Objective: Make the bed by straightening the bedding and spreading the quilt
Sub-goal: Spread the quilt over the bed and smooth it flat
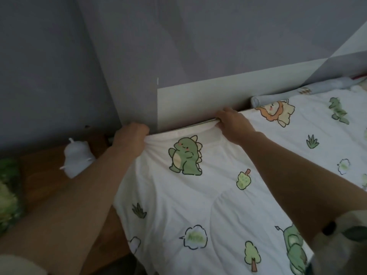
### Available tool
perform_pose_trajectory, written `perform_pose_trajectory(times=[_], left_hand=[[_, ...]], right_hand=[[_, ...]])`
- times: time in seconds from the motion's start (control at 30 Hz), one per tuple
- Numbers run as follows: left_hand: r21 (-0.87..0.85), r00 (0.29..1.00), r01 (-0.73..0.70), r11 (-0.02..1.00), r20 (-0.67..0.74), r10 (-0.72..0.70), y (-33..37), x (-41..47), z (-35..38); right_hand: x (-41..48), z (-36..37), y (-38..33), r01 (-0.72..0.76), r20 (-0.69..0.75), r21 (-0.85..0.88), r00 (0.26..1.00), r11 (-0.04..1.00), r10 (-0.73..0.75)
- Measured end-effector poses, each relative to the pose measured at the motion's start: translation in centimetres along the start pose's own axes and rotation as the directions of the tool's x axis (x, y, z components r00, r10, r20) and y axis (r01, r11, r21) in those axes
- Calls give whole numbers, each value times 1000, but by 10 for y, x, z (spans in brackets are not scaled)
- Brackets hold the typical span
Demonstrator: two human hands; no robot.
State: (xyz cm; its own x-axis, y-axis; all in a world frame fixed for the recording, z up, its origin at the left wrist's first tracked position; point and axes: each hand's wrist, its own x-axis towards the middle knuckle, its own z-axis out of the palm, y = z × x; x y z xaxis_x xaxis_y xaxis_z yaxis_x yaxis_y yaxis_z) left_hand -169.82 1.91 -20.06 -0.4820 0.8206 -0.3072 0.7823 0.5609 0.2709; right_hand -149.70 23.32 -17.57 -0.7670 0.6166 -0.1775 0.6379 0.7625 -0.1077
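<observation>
A white quilt (198, 199) printed with green dinosaurs, trees and a lion covers the bed from the centre to the right edge. My left hand (131, 133) grips the quilt's top corner at the bed's left side, fabric bunched under its fingers. My right hand (233, 122) holds the top edge a little further right, against the pale headboard (198, 102). The edge between the two hands is gathered into folds. A grey pillow or soft toy (282, 94) lies along the headboard beyond the quilt.
A wooden bedside table (45, 175) stands left of the bed with a small white figure-shaped object (77, 157) on it. Something green and blurred (8, 193) sits at the far left. Grey walls rise behind the headboard.
</observation>
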Motion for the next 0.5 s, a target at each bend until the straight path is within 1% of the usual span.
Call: perform_pose_trajectory(times=[0.03,0.13,0.27,0.3,0.4,0.47,0.5], left_hand=[[-7,1000,-9,1000,-7,9,0,1,2],[45,998,-41,998,-41,43,-3,3,16],[189,997,-41,981,-58,53,4,6,25],[209,997,-40,977,-58,53,8,5,26],[184,997,-66,981,-33,73,15,5,33],[126,997,-81,989,5,81,20,6,37],[135,996,-86,987,14,85,23,6,38]], right_hand=[[1,1,1,-8,23,-4,1000,1000,8],[5,4,1,-23,85,-28,996,999,25],[11,8,0,-37,14,-19,999,999,37],[11,10,-1,-44,17,-18,999,999,44],[8,16,-1,-62,49,-2,997,998,62],[7,18,-2,-63,47,9,997,998,62],[7,17,-3,-62,40,14,997,998,62]])
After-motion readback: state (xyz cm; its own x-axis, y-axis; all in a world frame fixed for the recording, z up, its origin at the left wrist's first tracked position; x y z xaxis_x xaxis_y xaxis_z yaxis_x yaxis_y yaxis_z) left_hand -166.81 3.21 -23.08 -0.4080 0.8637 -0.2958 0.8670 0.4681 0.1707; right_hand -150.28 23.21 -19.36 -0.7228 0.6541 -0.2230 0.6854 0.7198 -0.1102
